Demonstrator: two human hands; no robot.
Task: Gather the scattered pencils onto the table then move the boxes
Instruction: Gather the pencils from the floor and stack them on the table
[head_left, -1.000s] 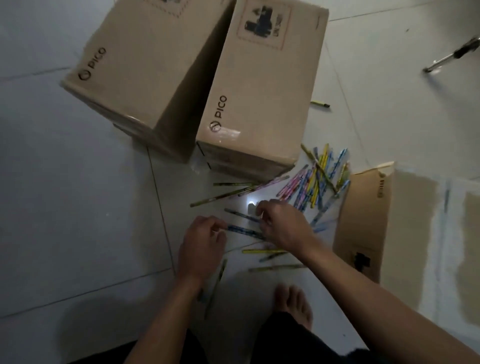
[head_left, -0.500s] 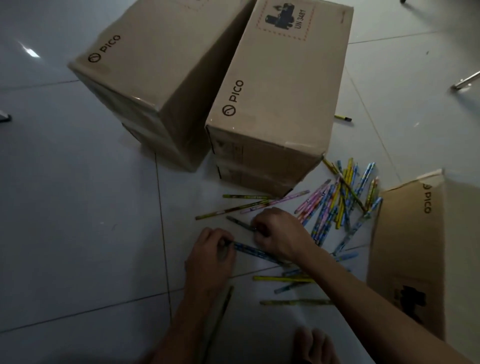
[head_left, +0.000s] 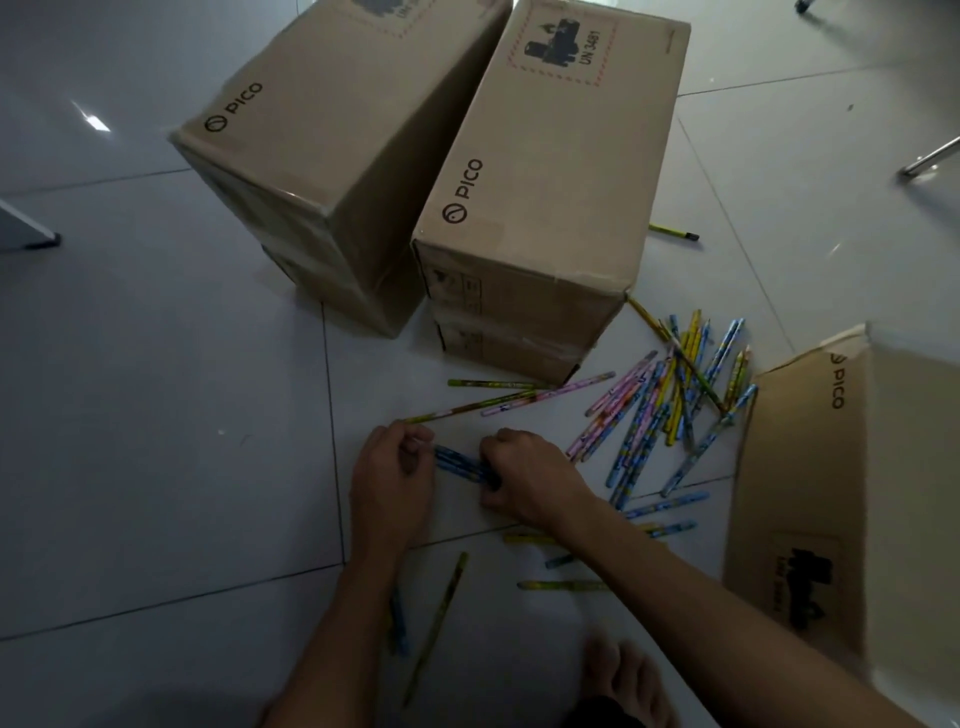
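**Blue pencils bunched between two hands, most of the scatter untouched**

Crouched low over the pale grey tiled floor (head_left: 156, 415), a bare foot (head_left: 626, 675) showing at the bottom edge. Left hand (head_left: 393, 486) curled round one end of a small bundle of blue patterned pencils (head_left: 462, 464), right hand (head_left: 524, 478) curled over the other end. Held end to end like this, probably to square the bundle up before taking more. Number of pencils in the bundle: cannot tell, two or three at a guess.

Loose heap of blue, pink and yellow patterned pencils (head_left: 670, 410) fanned out to the right, wedged between boxes; roughly twenty, overlapping too much for a firm count. About nine more strays around the arms, plus one yellow pencil with a dark tip (head_left: 672, 232) lying apart behind the middle box.

Three brown cardboard boxes printed PICO: left box (head_left: 332, 171), middle box (head_left: 545, 208), right box (head_left: 852, 493) cut off by the frame. No table in view; gathering judged barely begun, boxes not yet moved.
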